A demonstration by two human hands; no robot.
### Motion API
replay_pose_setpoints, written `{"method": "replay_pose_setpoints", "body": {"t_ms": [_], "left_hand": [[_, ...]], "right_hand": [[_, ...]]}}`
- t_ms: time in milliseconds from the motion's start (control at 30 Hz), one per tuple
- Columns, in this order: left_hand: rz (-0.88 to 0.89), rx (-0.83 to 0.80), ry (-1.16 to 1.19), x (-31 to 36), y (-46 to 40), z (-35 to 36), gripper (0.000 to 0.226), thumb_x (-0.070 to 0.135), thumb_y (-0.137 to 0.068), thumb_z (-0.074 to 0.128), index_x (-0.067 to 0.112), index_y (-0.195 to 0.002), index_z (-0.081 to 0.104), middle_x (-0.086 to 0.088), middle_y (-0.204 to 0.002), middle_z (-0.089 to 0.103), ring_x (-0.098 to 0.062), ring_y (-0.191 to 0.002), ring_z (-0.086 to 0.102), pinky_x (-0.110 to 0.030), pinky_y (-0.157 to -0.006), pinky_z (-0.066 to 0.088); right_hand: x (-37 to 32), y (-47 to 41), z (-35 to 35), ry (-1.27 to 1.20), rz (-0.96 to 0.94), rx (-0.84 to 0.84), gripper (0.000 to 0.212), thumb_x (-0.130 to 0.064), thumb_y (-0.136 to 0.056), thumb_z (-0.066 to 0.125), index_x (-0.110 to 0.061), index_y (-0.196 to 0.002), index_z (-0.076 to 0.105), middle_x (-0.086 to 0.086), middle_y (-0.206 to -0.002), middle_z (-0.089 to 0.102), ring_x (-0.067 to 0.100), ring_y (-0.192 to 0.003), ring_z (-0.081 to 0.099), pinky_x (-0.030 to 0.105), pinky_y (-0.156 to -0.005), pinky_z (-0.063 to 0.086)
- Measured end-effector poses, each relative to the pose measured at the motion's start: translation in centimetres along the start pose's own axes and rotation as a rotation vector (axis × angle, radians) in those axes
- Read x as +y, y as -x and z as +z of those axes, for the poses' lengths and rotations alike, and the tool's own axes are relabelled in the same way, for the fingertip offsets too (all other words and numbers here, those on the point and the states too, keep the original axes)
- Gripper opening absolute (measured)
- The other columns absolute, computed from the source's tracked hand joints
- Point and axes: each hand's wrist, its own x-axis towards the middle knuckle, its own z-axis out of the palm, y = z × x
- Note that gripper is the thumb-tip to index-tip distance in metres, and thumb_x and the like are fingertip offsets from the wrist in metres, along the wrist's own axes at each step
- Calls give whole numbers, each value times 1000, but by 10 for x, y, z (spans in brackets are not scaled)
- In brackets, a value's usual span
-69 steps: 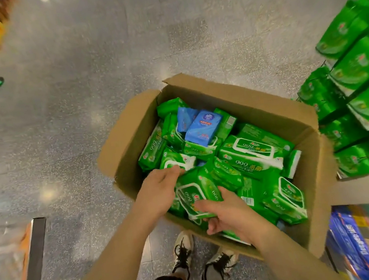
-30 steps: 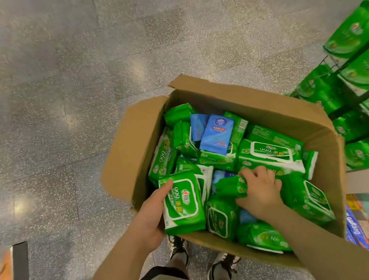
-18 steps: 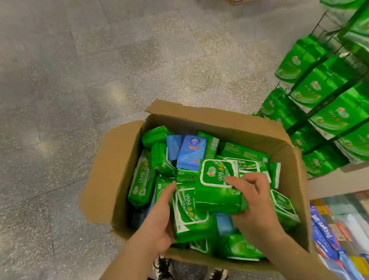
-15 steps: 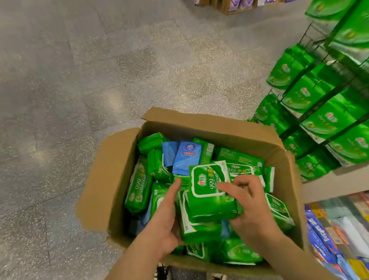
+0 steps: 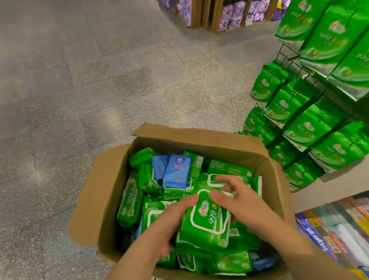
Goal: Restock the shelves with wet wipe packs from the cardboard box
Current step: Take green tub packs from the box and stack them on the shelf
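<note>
My left hand (image 5: 168,224) and right hand (image 5: 239,201) grip a green wet wipe pack (image 5: 204,224) from either side, fingers curled round it, just above the packs filling the cardboard box (image 5: 105,196); the shelves (image 5: 332,102) stand to my right.

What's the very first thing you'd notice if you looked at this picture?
Probably the open brown cardboard box low in the middle, stuffed with bright green wet wipe packs, with a blue pack near its far side. Right over it, the left hand and right hand hold one green pack with a white-edged lid between them. On the right, a wire rack of matching green packs climbs up.
</note>
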Motion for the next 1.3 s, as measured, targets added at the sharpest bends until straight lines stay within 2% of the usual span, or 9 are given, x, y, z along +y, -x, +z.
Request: {"method": "replay_pose_setpoints", "body": {"t_ms": [200,333,467,700,800,933,1133,1200,1300], "left_hand": [[-48,109,221,-24,-5,-2,55,61,-87,58,16,-115,74,-17,-116,72,-34,-107,69,-51,-104,47],[13,181,332,-34,-12,-3,58,63,-91,49,17,-120,72,-15,-117,71,-34,-108,69,-56,-103,47],[104,157,389,-28,-12,3,67,70,-91,41,17,-114,75,-16,-118,71,-34,-110,68,-53,-101,48],[247,137,431,-25,-18,10,83,83,-75,39,25,-127,67,-10,-127,67,-31,-118,63,-55,-110,40],[291,142,412,-26,-19,15,84,80,-67,48,22,-127,65,-9,-124,69,-29,-116,65,-53,-107,43],[330,215,419,-28,-28,16,107,70,-47,85,18,-135,55,-13,-125,68,-33,-115,65,-53,-96,52],[351,168,513,-37,-38,-5,104,55,-39,92,15,-130,63,-17,-125,67,-36,-115,64,-58,-103,45],[363,165,570,-42,-38,-12,100,51,-39,92,13,-128,64,-18,-125,67,-35,-108,67,-53,-93,53],[360,159,670,-51,-35,-20,63,50,-72,69,13,-123,69,-17,-123,68,-33,-102,70,-52,-87,57]], "right_hand": [[4,-9,0,-286,217,4,37,-36,-90,76,-17,-122,70,6,-114,73,19,-78,73,34,-53,57],[10,-4,-2,-657,290,21,45,-21,-91,76,-25,-133,60,10,-127,68,34,-101,73,50,-67,62],[5,7,2,-722,252,-67,52,-10,-92,73,-28,-136,52,10,-125,71,37,-104,73,65,-80,58],[-3,15,12,-708,152,14,50,-14,-91,76,-24,-132,49,17,-112,74,31,-97,76,54,-82,61],[-3,20,14,-497,129,12,41,-24,-90,77,-28,-122,51,9,-93,73,17,-78,76,37,-71,62],[1,22,13,-220,77,-74,35,-39,-90,76,-34,-111,48,-3,-87,73,19,-77,76,36,-76,63],[41,-27,-27,52,58,-13,33,-54,-93,63,-25,-110,63,-3,-90,66,4,-70,61,28,-70,49],[70,-62,-44,342,10,73,40,-48,-94,68,-22,-123,60,1,-108,61,9,-93,59,31,-84,48],[103,-107,-54,676,-33,56,65,-50,-89,71,-15,-140,52,12,-133,53,30,-128,47,42,-108,39]]}}
